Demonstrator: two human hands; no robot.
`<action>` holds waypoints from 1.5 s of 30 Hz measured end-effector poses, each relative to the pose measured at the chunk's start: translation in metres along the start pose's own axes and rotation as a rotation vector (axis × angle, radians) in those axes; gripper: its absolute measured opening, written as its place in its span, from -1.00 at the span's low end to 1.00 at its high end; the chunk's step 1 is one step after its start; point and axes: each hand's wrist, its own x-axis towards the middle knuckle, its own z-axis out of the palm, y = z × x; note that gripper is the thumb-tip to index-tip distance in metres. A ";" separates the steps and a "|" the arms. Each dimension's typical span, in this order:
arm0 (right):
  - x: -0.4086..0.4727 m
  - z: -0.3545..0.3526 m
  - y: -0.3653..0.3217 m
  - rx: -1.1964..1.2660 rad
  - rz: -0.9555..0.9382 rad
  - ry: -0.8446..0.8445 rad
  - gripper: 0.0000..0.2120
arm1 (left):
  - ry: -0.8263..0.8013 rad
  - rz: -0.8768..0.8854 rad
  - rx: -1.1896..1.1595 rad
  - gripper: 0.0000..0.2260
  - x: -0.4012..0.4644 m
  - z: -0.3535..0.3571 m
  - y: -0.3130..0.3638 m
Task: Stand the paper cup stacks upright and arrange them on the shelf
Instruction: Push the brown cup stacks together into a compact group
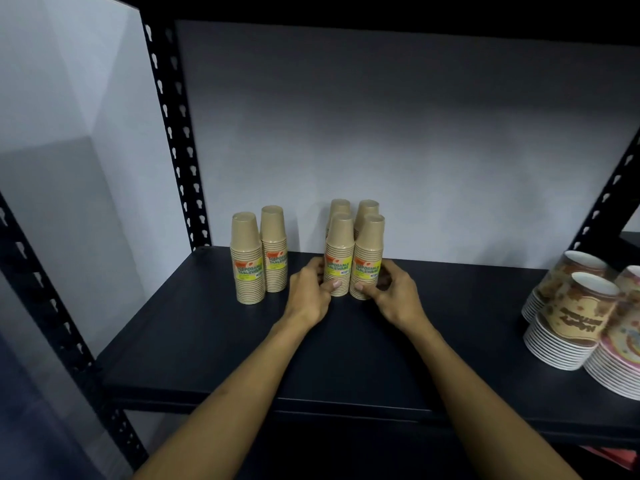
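Observation:
Several brown paper cup stacks stand upright, upside down, on the dark shelf board (207, 341). Two stacks (247, 258) (274, 249) stand at the left. Four more form a tight block in the middle. My left hand (310, 292) grips the front left stack (339, 247) of that block near its base, thumb on its front. My right hand (391, 291) grips the front right stack (369, 251) the same way. The two rear stacks (340, 206) (367, 206) show only their tops behind.
Printed paper cup stacks (568, 320) with white and pink rims stand at the right end of the shelf. Black perforated uprights (173, 133) (609, 188) frame the bay, with a white wall behind. Bare shelf board lies in front of the brown stacks.

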 end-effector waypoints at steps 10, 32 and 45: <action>0.002 0.006 0.000 0.021 0.043 0.046 -0.53 | 0.027 -0.008 -0.019 -0.59 0.002 0.003 -0.005; -0.001 0.009 -0.002 0.020 0.033 0.039 -0.55 | 0.031 0.016 -0.003 -0.52 -0.004 0.002 -0.001; -0.013 0.004 -0.012 -0.028 0.099 -0.026 -0.39 | -0.048 -0.051 0.026 -0.38 -0.015 -0.004 0.006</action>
